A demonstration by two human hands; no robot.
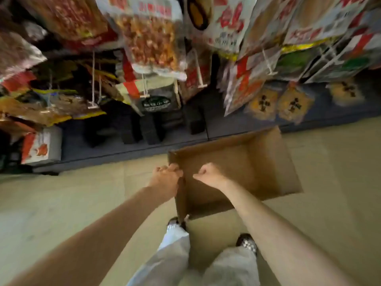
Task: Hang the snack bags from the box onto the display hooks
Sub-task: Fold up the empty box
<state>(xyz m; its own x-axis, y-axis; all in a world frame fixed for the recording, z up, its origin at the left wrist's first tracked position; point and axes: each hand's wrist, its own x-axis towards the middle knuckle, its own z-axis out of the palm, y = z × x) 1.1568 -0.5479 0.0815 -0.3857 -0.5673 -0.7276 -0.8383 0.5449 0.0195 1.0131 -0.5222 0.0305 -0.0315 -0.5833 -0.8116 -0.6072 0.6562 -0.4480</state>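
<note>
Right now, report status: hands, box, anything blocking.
Left hand grips the cardboard box rim. Right hand fisted over the box, holding nothing. Box interior shows no snack bags. Nothing in the way on the floor.

pale beige tiled floor (pixel 61 203): beneath and all around the grips | dark grey base shelf (pixel 103 149): beyond the grips, along the floor | light grey trouser legs (pixel 175 244): below the grips | dark patterned shoes (pixel 246 241): beneath the right grip

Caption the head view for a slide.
Left hand grips the wall of an empty-looking cardboard box; right hand fisted above it, below hanging snack bags.
</note>
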